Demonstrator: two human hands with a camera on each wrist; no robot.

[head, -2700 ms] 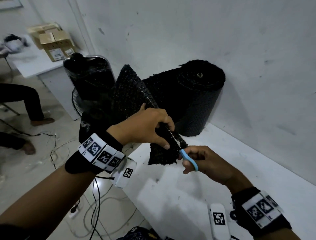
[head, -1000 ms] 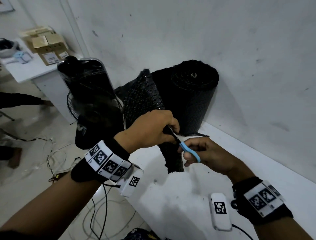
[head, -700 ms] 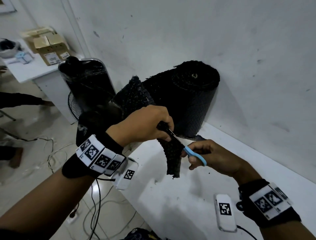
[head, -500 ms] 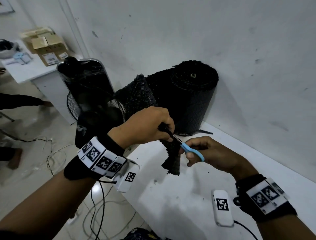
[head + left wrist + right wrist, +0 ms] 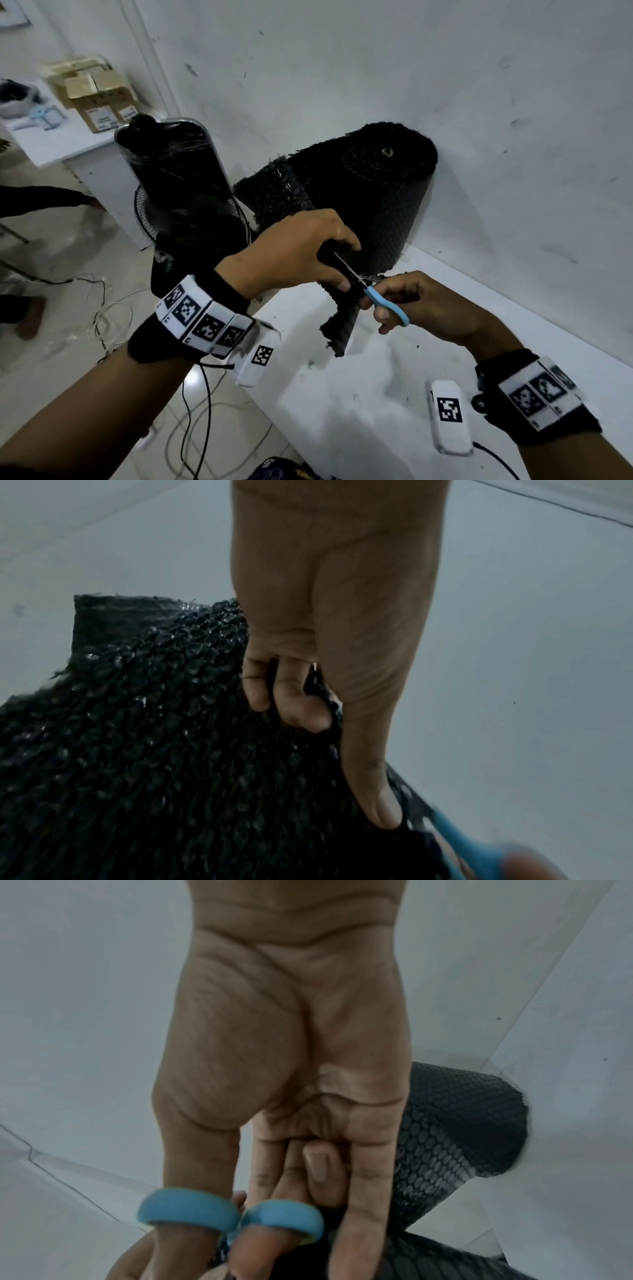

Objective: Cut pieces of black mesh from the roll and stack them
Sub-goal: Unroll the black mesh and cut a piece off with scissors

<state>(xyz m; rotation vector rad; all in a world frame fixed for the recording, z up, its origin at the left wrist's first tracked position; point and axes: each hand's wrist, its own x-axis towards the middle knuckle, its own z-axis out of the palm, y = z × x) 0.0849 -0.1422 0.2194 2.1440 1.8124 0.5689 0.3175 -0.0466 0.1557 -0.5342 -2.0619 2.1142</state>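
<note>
A fat roll of black mesh (image 5: 376, 192) stands on end on the white table against the wall. Its loose flap (image 5: 277, 195) runs forward into my left hand (image 5: 301, 253), which grips the mesh in a fist. A cut strip (image 5: 342, 318) hangs below that fist. My right hand (image 5: 411, 305) holds blue-handled scissors (image 5: 387, 305), thumb and a finger through the loops (image 5: 232, 1215). The blades point up-left into the mesh right beside my left fingers. The left wrist view shows my fingers (image 5: 291, 691) curled into the mesh (image 5: 171, 750).
A white table (image 5: 376, 394) runs along the wall, sprinkled with black crumbs. A black fan wrapped in plastic (image 5: 171, 171) stands off the table's left end. Cables lie on the tiled floor (image 5: 113, 308). Cardboard boxes (image 5: 96, 96) sit on a far desk. A person's legs show at far left.
The scissors have worked along the mesh, opening and shutting, while my left fist stayed gripping it. The hanging strip swung and twisted below my hand. The head view shifted slightly.
</note>
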